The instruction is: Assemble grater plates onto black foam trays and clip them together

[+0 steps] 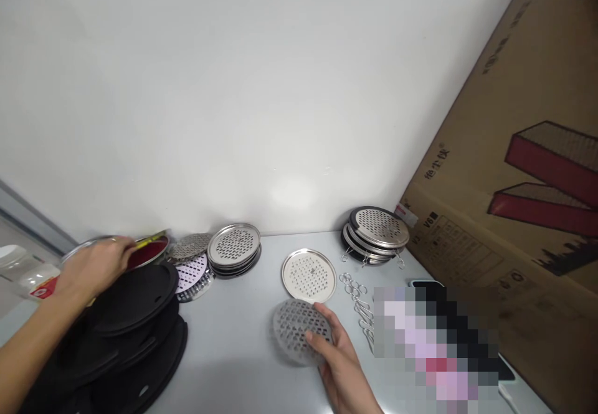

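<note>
My right hand (343, 364) grips a round grey perforated disc (299, 333), thumb on top and fingers at its edge. The disc is slightly blurred, above the table and just in front of a rimmed round metal plate with holes (303, 275). At the far left my left hand (100, 264) pinches a thin yellow stick-like tool (149, 239) over a bowl with a red inside (152, 254). What the tool's end is like I cannot make out. Black round plates (131, 299) are piled below my left forearm.
Rimmed perforated plates (233, 244) are stacked by the wall, beside loose perforated discs (191, 249). Another stack with wire clips (378, 230) stands at right, near metal hooks (362, 308). A cardboard box (467, 215) leans at right; a clear jar (23, 271) is far left.
</note>
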{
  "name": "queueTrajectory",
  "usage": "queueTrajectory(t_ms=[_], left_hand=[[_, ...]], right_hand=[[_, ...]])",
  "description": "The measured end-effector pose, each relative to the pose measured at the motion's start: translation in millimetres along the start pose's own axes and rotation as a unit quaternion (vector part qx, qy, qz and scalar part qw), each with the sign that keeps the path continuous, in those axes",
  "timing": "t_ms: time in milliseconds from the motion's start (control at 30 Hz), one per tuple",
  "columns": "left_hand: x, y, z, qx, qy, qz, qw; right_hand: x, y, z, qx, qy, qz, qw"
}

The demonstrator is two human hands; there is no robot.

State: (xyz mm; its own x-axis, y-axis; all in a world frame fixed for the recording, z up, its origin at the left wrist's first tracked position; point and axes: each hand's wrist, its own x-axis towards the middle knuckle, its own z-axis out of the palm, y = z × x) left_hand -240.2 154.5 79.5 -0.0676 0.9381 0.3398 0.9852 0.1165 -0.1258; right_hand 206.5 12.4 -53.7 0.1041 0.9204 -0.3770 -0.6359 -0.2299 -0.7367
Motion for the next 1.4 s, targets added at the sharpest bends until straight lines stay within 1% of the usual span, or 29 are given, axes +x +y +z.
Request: queueTrajectory(t_ms=[100, 167, 200, 233, 267, 300, 367, 400, 433, 467, 500, 567, 667, 733, 800, 933, 1033, 1100, 1167, 1200, 1333, 1400], left_hand=[[-4, 6, -26, 0.029, 0.024, -0.027, 0.999], [-18, 17, -43, 0.041, 0.065, -0.039, 0.996], [-28, 26, -50, 0.044, 0.090, -0.031, 0.995], [-41, 35, -56, 0.041, 0.131, -0.002, 0.991], [-56, 47, -60, 0.026, 0.175, 0.047, 0.983], [-73, 59, -61, -0.002, 0.206, 0.113, 0.972], [-109, 88, -57, -0.065, 0.204, 0.261, 0.941], [-127, 104, -51, -0.093, 0.201, 0.320, 0.921], [-145, 120, -44, -0.129, 0.201, 0.366, 0.900], [-161, 137, -36, -0.163, 0.199, 0.389, 0.884], [-175, 152, -28, -0.196, 0.184, 0.406, 0.874], [-197, 179, -12, -0.242, 0.168, 0.427, 0.855], [-214, 205, 5, -0.272, 0.137, 0.439, 0.846], [-219, 211, 12, -0.295, 0.117, 0.434, 0.843], [-221, 212, 17, -0.327, 0.101, 0.408, 0.846], [-222, 204, 21, -0.367, 0.075, 0.323, 0.869], [-221, 199, 24, -0.348, 0.036, 0.262, 0.900], [-221, 198, 26, -0.332, 0.001, 0.238, 0.913], [-222, 198, 27, -0.329, -0.026, 0.231, 0.915], [-223, 199, 27, -0.331, -0.036, 0.232, 0.914], [-225, 199, 26, -0.340, -0.076, 0.236, 0.907], [-225, 198, 26, -0.344, -0.090, 0.236, 0.904]], right_hand=[[5, -10, 3, -0.031, 0.004, -0.007, 0.999], [4, -15, 0, -0.027, -0.002, -0.012, 1.000], [3, -16, -2, -0.021, -0.007, -0.012, 1.000], [1, -17, -5, -0.017, -0.011, -0.010, 1.000], [-1, -17, -9, -0.016, -0.010, -0.007, 1.000], [-2, -17, -13, -0.019, -0.004, -0.004, 1.000], [-6, -17, -22, -0.028, 0.021, -0.002, 0.999], [-8, -18, -26, -0.029, 0.039, -0.007, 0.999], [-9, -19, -30, -0.024, 0.057, -0.015, 0.998], [-11, -21, -34, -0.015, 0.074, -0.026, 0.997], [-13, -23, -37, -0.005, 0.087, -0.036, 0.996], [-17, -28, -43, 0.004, 0.097, -0.049, 0.994], [-25, -34, -46, -0.032, 0.086, -0.037, 0.995], [-30, -34, -44, -0.080, 0.075, -0.022, 0.994], [-33, -31, -39, -0.142, 0.066, -0.022, 0.988], [-33, -21, -26, -0.263, 0.033, -0.080, 0.961], [-30, -14, -16, -0.321, -0.017, -0.116, 0.940], [-28, -10, -10, -0.351, -0.045, -0.126, 0.927], [-27, -7, -7, -0.397, -0.065, -0.136, 0.905], [-27, -6, -5, -0.426, -0.074, -0.148, 0.889], [-28, -5, -3, -0.540, -0.116, -0.223, 0.803], [-30, -4, -2, -0.579, -0.131, -0.240, 0.768]])
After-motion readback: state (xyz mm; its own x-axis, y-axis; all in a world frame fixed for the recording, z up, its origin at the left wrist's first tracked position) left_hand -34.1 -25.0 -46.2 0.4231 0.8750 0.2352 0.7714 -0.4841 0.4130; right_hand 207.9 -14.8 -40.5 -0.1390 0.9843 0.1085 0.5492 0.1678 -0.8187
